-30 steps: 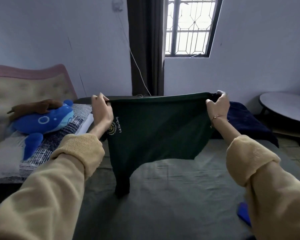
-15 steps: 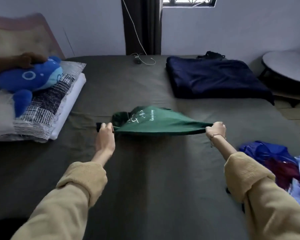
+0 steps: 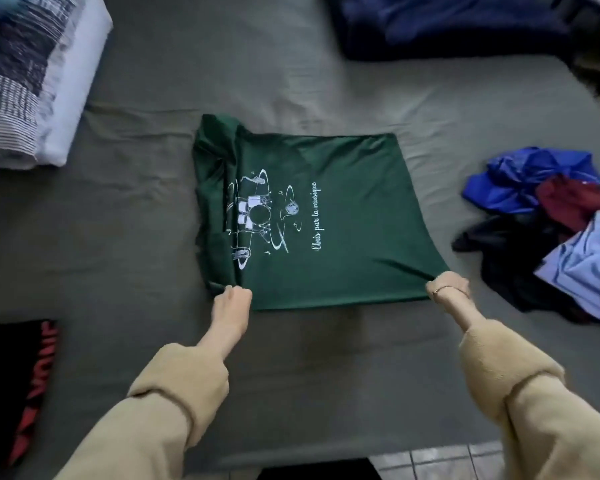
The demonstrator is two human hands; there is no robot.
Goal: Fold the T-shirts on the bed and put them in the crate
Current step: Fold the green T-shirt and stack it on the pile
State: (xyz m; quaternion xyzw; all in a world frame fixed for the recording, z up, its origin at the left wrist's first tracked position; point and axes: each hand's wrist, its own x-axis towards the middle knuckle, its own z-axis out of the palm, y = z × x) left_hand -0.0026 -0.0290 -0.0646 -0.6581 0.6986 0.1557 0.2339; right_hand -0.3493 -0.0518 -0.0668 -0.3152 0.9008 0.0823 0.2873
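A dark green T-shirt with a white drum-kit print lies flat on the grey bed, its left side bunched in folds. My left hand pinches its near left corner. At the near right corner my right hand grips the hem. A heap of unfolded shirts, blue, maroon, black and pale blue, lies at the right. A black shirt with red letters lies at the near left. No crate is in view.
A striped pillow lies at the far left and a navy blanket at the far right. The bed's near edge and a tiled floor show at the bottom.
The green shirt went from held up in the air, down to the bed, and now lies spread flat. Both hands kept hold of its edge. My view tilted downward.
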